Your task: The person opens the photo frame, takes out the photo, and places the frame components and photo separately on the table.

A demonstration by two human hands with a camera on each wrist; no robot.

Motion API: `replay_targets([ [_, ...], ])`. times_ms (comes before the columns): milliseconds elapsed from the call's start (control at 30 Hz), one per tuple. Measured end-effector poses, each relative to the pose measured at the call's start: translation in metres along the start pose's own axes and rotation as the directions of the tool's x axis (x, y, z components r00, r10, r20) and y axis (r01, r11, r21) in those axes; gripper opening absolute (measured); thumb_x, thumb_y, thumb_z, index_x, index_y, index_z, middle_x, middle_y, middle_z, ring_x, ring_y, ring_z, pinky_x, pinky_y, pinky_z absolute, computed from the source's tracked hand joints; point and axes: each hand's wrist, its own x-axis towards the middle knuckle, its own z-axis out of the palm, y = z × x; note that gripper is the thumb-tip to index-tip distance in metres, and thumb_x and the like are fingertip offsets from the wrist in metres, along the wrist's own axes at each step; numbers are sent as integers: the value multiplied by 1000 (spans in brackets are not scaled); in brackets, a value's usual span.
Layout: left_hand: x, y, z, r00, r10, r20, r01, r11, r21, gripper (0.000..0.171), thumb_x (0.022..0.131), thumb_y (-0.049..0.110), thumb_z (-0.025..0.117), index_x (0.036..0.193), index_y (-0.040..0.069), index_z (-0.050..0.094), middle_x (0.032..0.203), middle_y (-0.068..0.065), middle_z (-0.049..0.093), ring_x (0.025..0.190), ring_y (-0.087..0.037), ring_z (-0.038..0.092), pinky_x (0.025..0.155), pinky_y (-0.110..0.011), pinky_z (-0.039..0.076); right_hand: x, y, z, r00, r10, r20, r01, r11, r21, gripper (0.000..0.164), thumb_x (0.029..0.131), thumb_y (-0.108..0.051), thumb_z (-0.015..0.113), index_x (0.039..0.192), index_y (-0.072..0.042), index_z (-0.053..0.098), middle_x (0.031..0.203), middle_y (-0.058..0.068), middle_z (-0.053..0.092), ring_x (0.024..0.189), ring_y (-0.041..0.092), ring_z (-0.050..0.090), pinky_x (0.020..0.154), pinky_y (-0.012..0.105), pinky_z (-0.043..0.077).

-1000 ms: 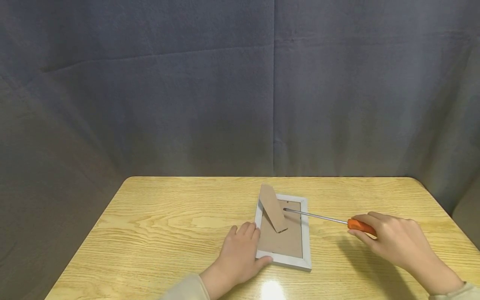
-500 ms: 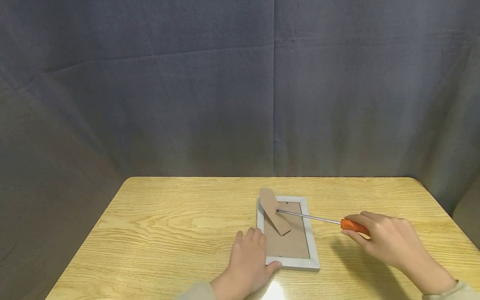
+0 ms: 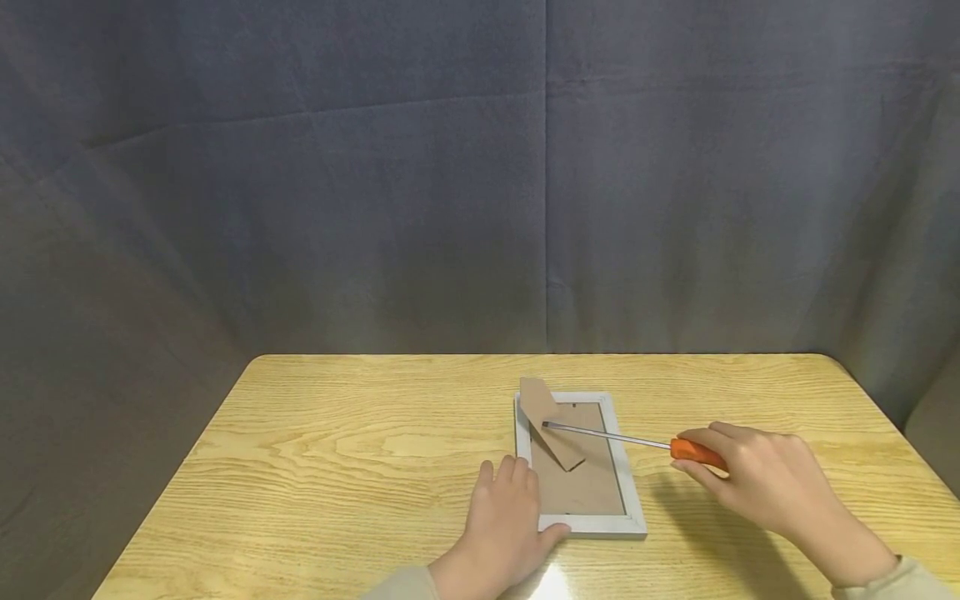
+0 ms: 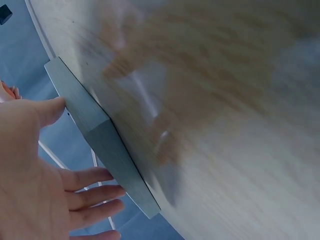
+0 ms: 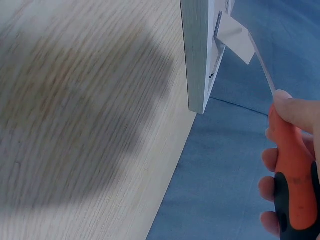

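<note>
A white picture frame (image 3: 609, 525) lies back up on the table, its brown backboard (image 3: 577, 497) showing. From that board a cardboard easel stand (image 3: 542, 402) sticks up at a slant. My left hand (image 3: 504, 527) rests at the near left corner of the frame. Its fairly straight fingers touch the left side and its thumb the near side, as the left wrist view also shows. My right hand (image 3: 776, 479) grips a screwdriver (image 3: 696, 452) by its orange and black handle (image 5: 295, 165). The flat tip appears against the stand; whether it touches is hard to tell.
The wood-grain table (image 3: 337, 467) has rounded far corners. Grey curtain cloth (image 3: 420, 208) hangs behind it and along both sides. A bright light reflection lies on the table near the left thumb.
The frame has shifted a little right and turned slightly, with my left hand moving along. My right hand has brought the screwdriver leftward, so its tip now overlaps the stand.
</note>
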Motion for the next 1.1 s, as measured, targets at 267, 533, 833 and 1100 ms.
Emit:
replay_targets([
  [267, -1, -11, 3, 1000, 8, 3, -8, 1000, -22, 78, 87, 71, 30, 127, 10, 56, 129, -6, 60, 122, -21, 48, 101, -44, 48, 0, 0, 0, 1000, -8, -9, 8, 1000, -2, 24, 61, -40, 79, 82, -29, 71, 67, -14, 68, 46, 1, 43, 34, 21, 29],
  [533, 1, -24, 7, 999, 16, -43, -24, 978, -206, 74, 86, 67, 40, 129, 9, 53, 138, -9, 53, 126, -25, 46, 99, -49, 48, 2, -2, -1, 1000, -11, -5, 11, 1000, -1, 23, 62, -40, 78, 81, -29, 71, 67, -14, 68, 46, 1, 43, 34, 21, 28],
  [833, 9, -41, 22, 994, 26, -104, -54, 958, -280, 72, 85, 65, 44, 131, 11, 51, 140, -9, 52, 128, -24, 45, 98, -50, 49, 5, -5, -3, 1000, -29, 0, 29, 1000, -4, 23, 61, -38, 78, 80, -28, 70, 67, -13, 68, 47, 3, 48, 34, 23, 29],
  [1100, 11, -50, 29, 996, 7, -86, -37, 932, -361, 72, 86, 64, 45, 136, 12, 47, 144, -9, 48, 131, -25, 42, 100, -54, 46, 6, -6, -3, 999, -44, 0, 44, 999, -3, 24, 60, -37, 79, 81, -26, 71, 67, -11, 69, 46, 4, 50, 34, 22, 29],
])
